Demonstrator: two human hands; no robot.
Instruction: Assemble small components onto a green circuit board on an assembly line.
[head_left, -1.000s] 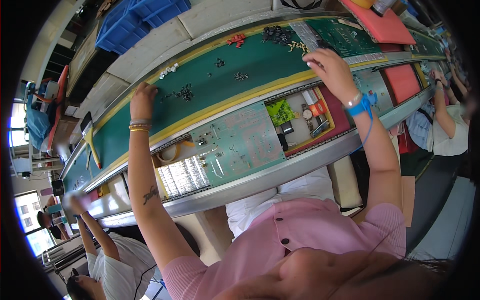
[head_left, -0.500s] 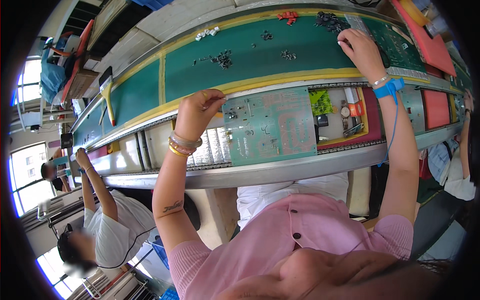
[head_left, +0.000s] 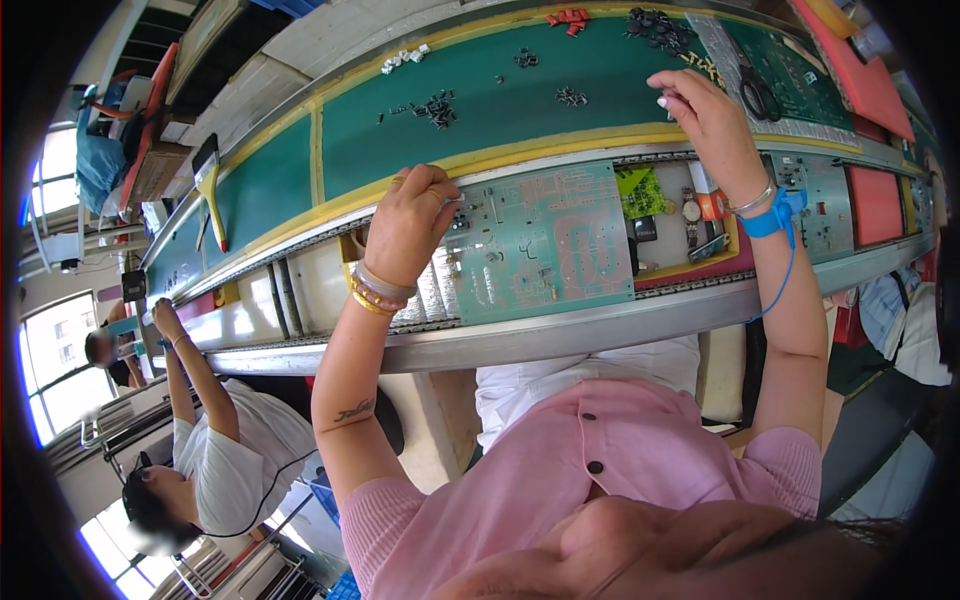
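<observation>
A green circuit board (head_left: 545, 250) with a few small components lies across the rails of the line in front of me. At its upper left corner is my left hand (head_left: 408, 225), fingers curled and thumb pressed in; whatever they pinch is too small to make out. My right hand (head_left: 705, 125), with a blue wrist strap (head_left: 775, 213), hangs over the near edge of the green work surface. Its thumb and fingertips come together around something tiny that I cannot identify. Beyond it lie black disc-shaped parts (head_left: 660, 30) and small tan parts (head_left: 703, 66).
Black scissors (head_left: 757, 95) lie right of my right hand. Small black parts (head_left: 433, 110), white parts (head_left: 405, 58) and red parts (head_left: 570, 20) sit on the green surface (head_left: 380, 160). A brush (head_left: 210, 185) rests at left. Another person (head_left: 235, 450) works farther left.
My right hand has drawn back from the black disc-shaped parts toward me, uncovering the scissors and tan parts. My left hand has turned and curled more at the board's corner.
</observation>
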